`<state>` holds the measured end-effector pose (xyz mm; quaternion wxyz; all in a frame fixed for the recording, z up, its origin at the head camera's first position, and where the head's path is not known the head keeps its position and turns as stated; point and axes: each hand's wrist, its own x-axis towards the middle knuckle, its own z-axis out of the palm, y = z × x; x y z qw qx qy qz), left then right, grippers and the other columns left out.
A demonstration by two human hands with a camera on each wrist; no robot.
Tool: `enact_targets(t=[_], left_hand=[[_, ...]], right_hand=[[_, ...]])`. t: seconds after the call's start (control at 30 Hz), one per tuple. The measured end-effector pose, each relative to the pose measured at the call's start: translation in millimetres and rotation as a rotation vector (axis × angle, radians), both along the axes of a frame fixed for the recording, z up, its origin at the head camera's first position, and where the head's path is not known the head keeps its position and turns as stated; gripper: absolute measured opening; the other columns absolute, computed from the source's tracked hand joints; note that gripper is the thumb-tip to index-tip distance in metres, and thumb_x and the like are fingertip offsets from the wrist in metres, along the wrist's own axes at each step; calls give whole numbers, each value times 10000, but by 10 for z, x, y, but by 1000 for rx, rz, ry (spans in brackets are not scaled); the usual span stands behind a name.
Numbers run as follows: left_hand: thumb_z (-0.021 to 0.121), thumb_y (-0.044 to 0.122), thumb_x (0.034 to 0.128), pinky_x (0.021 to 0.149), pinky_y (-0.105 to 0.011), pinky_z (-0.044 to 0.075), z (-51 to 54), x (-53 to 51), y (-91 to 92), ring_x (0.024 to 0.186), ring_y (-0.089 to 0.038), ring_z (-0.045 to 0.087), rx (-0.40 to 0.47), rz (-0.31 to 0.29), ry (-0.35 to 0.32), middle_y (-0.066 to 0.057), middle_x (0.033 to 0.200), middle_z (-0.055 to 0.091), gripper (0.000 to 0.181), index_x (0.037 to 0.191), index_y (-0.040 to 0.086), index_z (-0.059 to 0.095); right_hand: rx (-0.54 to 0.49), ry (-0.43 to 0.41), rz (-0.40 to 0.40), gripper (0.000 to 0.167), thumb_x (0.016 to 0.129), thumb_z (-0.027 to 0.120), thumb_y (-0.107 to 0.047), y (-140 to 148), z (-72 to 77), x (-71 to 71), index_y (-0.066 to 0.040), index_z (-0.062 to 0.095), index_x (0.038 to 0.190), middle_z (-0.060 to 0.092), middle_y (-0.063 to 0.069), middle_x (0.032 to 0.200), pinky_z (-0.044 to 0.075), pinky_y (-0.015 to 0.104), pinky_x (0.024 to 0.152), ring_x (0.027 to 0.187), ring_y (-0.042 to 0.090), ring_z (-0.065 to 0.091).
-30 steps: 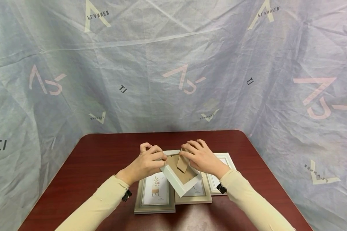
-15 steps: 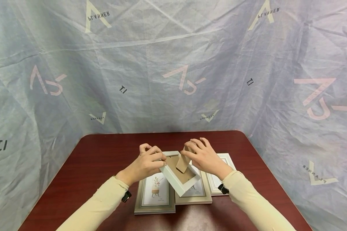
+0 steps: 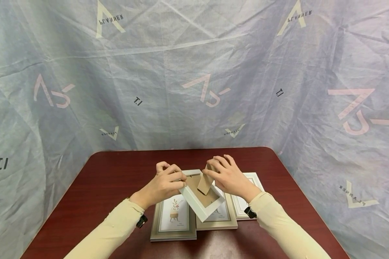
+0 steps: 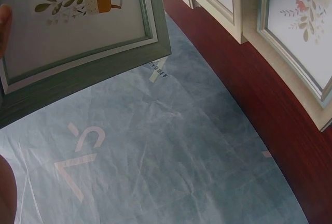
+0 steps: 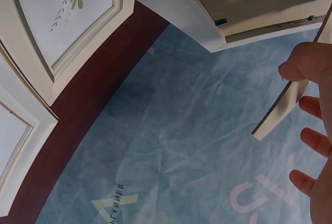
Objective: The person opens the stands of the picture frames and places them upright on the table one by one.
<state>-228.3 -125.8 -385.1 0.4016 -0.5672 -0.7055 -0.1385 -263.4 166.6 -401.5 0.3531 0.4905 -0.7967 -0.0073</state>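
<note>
Above the table, my left hand (image 3: 164,181) grips the left edge of a picture frame (image 3: 196,201), which is tilted with its brown back board (image 3: 194,180) facing up. My right hand (image 3: 228,177) pinches the upper part of the frame's easel stand (image 3: 205,184), a tan strip standing out from the back. In the right wrist view, the stand (image 5: 275,112) lies between thumb and fingers, angled away from the back board. The left wrist view has the held frame's front (image 4: 116,71), with a grey-green border and a potted-plant picture.
Under the held frame, a picture frame (image 3: 174,223) lies face up at left, another (image 3: 218,225) in the middle, and a white one (image 3: 254,180) at right. All rest on the dark red table (image 3: 123,180). A grey printed cloth (image 3: 181,118) hangs behind.
My right hand has shifted slightly right, and the easel stand has swung further out from the frame's back. Over the last half second both hands are nearly still.
</note>
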Motion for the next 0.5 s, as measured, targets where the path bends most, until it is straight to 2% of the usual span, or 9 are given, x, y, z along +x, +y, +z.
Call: enact_targets(t=[0.23, 0.5], left_hand=[[872, 170, 701, 838, -491, 298, 4, 1, 16, 912, -148, 545, 3, -4, 8, 74, 941, 629, 254, 824, 177, 650], [867, 190, 703, 838, -490, 297, -4, 4, 27, 915, -146, 551, 4, -11, 2, 75, 939, 632, 241, 826, 178, 660]], right_hand=[[-2, 10, 22, 452, 754, 692, -122, -14, -52, -12, -213, 666, 1196, 591, 107, 1249, 386, 585, 936, 1178, 354, 521], [14, 16, 6, 467, 725, 752, -150, -28, -81, -14, -214, 671, 1181, 594, 102, 1242, 395, 559, 935, 1171, 348, 524]])
